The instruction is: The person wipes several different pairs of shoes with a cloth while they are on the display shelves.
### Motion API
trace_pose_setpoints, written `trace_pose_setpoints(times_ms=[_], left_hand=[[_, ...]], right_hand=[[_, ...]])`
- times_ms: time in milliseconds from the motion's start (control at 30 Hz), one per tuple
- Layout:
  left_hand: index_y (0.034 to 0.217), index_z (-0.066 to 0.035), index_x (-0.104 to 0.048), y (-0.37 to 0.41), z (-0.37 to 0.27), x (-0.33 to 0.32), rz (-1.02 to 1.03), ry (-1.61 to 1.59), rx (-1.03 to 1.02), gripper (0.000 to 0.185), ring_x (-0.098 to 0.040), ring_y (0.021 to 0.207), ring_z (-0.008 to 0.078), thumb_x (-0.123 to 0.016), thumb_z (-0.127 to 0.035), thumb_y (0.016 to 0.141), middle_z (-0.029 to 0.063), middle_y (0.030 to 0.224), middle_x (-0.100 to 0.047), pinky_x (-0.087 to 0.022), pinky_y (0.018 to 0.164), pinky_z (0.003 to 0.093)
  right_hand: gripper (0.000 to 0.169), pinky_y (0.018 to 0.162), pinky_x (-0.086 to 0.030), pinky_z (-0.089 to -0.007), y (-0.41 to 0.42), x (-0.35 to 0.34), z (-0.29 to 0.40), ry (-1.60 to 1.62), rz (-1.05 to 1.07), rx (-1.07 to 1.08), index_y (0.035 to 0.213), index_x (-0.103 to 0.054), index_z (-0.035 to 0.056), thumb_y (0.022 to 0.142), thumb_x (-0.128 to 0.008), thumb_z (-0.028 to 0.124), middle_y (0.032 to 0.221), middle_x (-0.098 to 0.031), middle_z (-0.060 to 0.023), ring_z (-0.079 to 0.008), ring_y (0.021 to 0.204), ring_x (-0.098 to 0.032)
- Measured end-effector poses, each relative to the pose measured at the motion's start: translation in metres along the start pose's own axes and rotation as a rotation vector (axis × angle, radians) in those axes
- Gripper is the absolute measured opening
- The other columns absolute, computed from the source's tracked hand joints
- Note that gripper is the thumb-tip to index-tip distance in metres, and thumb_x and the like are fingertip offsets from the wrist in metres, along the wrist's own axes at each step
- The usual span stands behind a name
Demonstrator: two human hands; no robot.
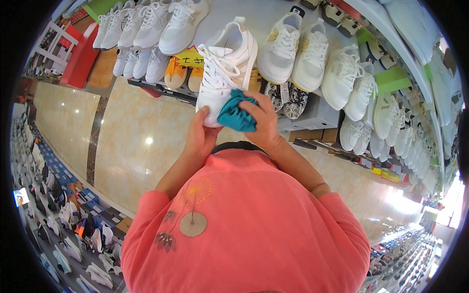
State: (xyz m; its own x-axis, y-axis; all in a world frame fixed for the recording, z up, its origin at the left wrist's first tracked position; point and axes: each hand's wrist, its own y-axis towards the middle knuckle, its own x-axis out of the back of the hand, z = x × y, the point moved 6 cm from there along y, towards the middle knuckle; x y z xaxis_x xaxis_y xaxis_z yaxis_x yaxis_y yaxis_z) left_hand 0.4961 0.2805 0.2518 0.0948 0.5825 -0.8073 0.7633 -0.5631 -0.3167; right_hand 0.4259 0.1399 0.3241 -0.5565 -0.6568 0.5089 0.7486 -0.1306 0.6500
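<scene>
A white lace-up sneaker (222, 73) is tilted, its toe towards me and its heel over the shelf. My left hand (201, 128) grips the toe end, with the thumb on the upper and the fingers beneath the sole. In my right hand (262, 119) is a bunched teal cloth (237, 111), pressed against the side of the sneaker near the toe. Part of the toe is hidden behind the cloth. Right of the sneaker, a white pair with yellow accents (280, 47) stands on the shelf.
The display shelf (227, 9) carries more white sneakers (179, 29) on both sides. A yellow sign (188, 57) with writing hangs at its edge. Below are orange shoes (175, 73) and grey shoeboxes (315, 110). More shoe racks stand at lower left and lower right, across the tiled floor (128, 139).
</scene>
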Motion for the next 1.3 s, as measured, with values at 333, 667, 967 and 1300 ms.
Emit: trace_pose_setpoints(times_ms=[333, 667, 967, 1300], left_hand=[[0.123, 0.003, -0.044, -0.053, -0.023, 0.051, -0.041, 0.397, -0.148, 0.067, -0.058, 0.101, 0.0202, -0.075, -0.026, 0.071, 0.0117, 0.113, -0.058, -0.045, 0.090, 0.0334], [0.120, 0.002, -0.046, -0.097, -0.085, 0.070, -0.251, 0.982, -0.503, 0.069, -0.058, 0.098, 0.0175, -0.081, -0.015, 0.063, 0.0111, 0.108, -0.059, -0.047, 0.085, 0.0314], [0.115, -0.002, -0.054, -0.121, -0.078, 0.063, -0.431, 1.060, -0.465, 0.053, -0.062, 0.096, 0.0174, -0.076, -0.010, 0.067, 0.0123, 0.103, -0.065, -0.049, 0.083, 0.0319], [0.114, -0.007, -0.055, -0.127, -0.082, 0.105, -0.318, 0.808, -0.561, 0.042, -0.058, 0.099, 0.0166, -0.071, -0.021, 0.078, 0.0090, 0.105, -0.061, -0.047, 0.084, 0.0314]], right_hand=[[0.043, 0.079, -0.049, -0.0322, 0.042, 0.030, -0.065, 0.126, -0.264, -0.494, 0.110, -0.058, -0.0008, 0.069, -0.068, -0.004, 0.099, -0.063, -0.0111, -0.0214, 0.090, -0.060], [0.046, 0.078, -0.048, -0.0278, 0.077, -0.006, -0.089, 0.593, 0.330, -0.772, 0.109, -0.061, -0.0013, 0.065, -0.072, -0.002, 0.095, -0.065, -0.0053, -0.0141, 0.085, -0.060], [0.033, 0.080, -0.048, -0.0346, 0.095, -0.091, 0.034, 0.137, 0.693, 0.120, 0.098, -0.065, 0.0084, 0.065, -0.073, 0.009, 0.097, -0.063, -0.0094, -0.0268, 0.089, -0.060], [0.029, 0.077, -0.047, -0.0412, 0.046, -0.161, 0.178, 0.322, 0.887, 0.601, 0.090, -0.065, 0.0049, 0.062, -0.067, 0.005, 0.106, -0.059, -0.0122, -0.0330, 0.091, -0.056]])
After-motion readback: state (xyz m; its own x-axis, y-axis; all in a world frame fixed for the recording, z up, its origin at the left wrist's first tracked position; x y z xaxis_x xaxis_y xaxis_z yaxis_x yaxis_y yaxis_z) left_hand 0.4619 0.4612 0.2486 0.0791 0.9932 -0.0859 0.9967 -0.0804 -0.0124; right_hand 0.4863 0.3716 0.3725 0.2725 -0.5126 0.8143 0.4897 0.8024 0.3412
